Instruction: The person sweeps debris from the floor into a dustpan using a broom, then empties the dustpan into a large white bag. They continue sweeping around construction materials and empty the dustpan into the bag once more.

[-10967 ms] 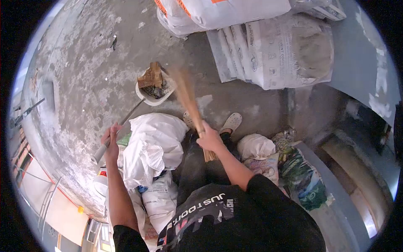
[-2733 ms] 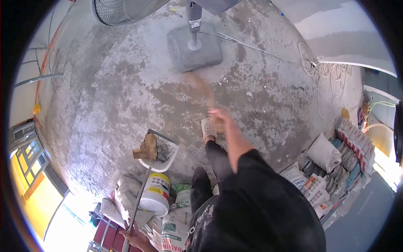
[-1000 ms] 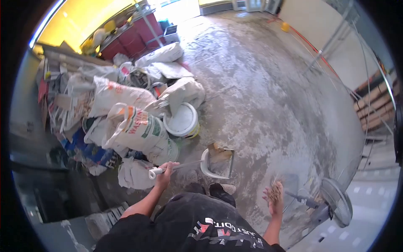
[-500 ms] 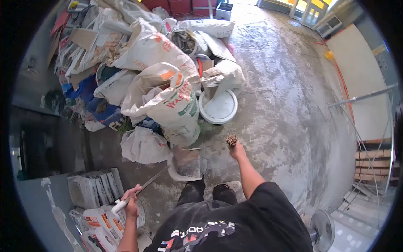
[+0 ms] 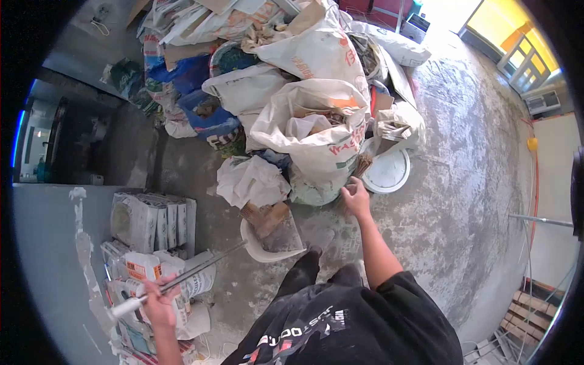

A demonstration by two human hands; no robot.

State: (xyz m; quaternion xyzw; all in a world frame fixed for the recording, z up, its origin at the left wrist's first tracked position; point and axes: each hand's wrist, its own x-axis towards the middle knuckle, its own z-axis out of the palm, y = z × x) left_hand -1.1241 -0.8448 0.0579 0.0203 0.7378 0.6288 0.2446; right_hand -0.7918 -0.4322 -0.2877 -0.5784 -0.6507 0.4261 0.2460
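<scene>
Head view: the left hand (image 5: 159,304) sits at 7 o'clock in the picture, low by the edge. Its fingers are wrapped tight round the pale grip of a long metal handle (image 5: 188,274). The handle runs up toward 2 o'clock from that hand and meets the dustpan (image 5: 255,250). The dustpan rests on the floor (image 5: 462,182) just left of centre, and brown scraps (image 5: 264,216) lie in it.

The right hand (image 5: 356,198) is just right of centre with the arm stretched forward. It is closed round a broom (image 5: 363,164), a thin bundle of brown straws. The bundle sticks out of the fist toward 12 o'clock. Its top touches or overlaps the lower edge of an open sack (image 5: 316,128); which of the two cannot be told.

A round white bucket (image 5: 387,172) stands at 3 o'clock from the broom, just beside it. A crumpled white bag (image 5: 252,182) lies at 12 o'clock from the dustpan, touching its far rim. A pile (image 5: 243,61) of sacks and cardboard fills the picture behind the sack, from 11 to 1 o'clock. Paper bags (image 5: 152,219) are stacked flat at 9 o'clock, near the handle. One shoe (image 5: 319,238) stands at 3 o'clock from the dustpan, close to it.
</scene>
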